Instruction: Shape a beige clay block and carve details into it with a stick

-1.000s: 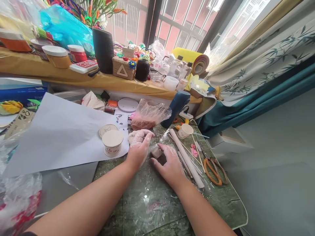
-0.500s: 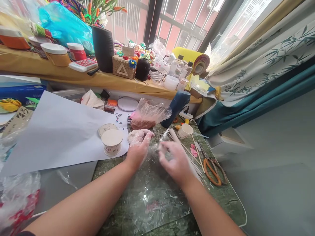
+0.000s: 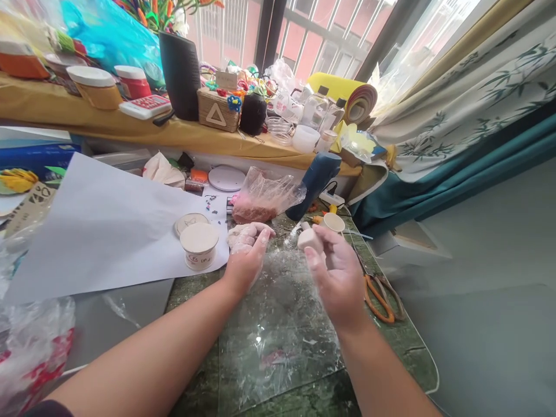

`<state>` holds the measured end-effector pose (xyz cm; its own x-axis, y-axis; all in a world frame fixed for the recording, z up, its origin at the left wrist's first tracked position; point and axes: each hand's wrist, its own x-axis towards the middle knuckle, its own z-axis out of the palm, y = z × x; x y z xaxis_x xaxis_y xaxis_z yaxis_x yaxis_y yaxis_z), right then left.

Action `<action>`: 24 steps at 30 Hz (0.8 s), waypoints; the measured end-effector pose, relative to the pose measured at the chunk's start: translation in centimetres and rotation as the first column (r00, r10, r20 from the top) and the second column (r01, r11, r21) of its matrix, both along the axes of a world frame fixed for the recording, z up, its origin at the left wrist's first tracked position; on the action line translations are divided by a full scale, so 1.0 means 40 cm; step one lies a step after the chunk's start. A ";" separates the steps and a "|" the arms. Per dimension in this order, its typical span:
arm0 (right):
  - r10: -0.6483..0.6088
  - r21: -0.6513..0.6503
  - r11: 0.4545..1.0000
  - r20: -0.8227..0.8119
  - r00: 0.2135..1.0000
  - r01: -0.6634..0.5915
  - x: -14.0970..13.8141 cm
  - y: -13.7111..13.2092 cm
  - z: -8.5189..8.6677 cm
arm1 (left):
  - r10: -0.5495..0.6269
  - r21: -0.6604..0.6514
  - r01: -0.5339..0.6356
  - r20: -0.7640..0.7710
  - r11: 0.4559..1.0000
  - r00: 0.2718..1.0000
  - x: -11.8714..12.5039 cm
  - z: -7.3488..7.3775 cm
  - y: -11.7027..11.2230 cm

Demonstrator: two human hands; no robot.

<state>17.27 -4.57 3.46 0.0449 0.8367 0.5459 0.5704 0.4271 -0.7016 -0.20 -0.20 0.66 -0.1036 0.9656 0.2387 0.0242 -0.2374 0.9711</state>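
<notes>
My right hand [image 3: 336,272] is raised above the green table, its fingertips pinched on a small pale lump of clay [image 3: 309,238]. My left hand [image 3: 247,263] rests flat on the clear plastic sheet [image 3: 278,324], fingers stretched out, touching a bigger pale clay lump [image 3: 243,234] just beyond its fingertips. A lidded paper tub [image 3: 198,245] stands left of the left hand, on a large white sheet of paper [image 3: 104,231].
Orange-handled scissors [image 3: 380,298] lie right of my right hand, beside a small paper cup [image 3: 333,222]. A plastic bag of pinkish material [image 3: 264,200] and a dark blue tool [image 3: 315,182] sit behind. A cluttered yellow shelf [image 3: 143,130] runs along the back; curtains hang at the right.
My right hand has lifted from the plastic sheet and risen with the small clay lump pinched in its fingers. The left hand has stayed where it was.
</notes>
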 end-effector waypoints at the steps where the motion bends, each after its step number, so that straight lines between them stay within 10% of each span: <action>1: 0.003 0.024 1.000 -0.004 1.000 -0.003 0.001 0.000 -0.003 | 0.003 -0.002 -0.003 -0.004 1.000 1.000 0.000 0.000 0.000; 6: 0.156 -0.155 0.981 0.303 0.940 -0.113 0.003 -0.004 -0.078 | -0.003 -0.023 0.003 0.009 1.000 1.000 0.000 -0.004 0.002; 13: 0.123 -0.259 0.964 0.255 0.959 -0.055 -0.017 -0.007 -0.101 | -0.029 -0.024 0.031 0.075 0.999 0.997 0.008 -0.003 0.003; 18: 0.040 -0.401 0.910 -0.181 0.983 -0.111 -0.018 0.006 -0.099 | -0.110 -0.015 0.112 0.102 0.994 0.989 0.011 -0.001 -0.001; 24: -0.095 -0.346 0.820 -0.867 0.489 -0.456 -0.023 -0.011 -0.046 | -0.418 -0.027 0.418 -0.133 0.908 0.899 0.015 0.001 -0.028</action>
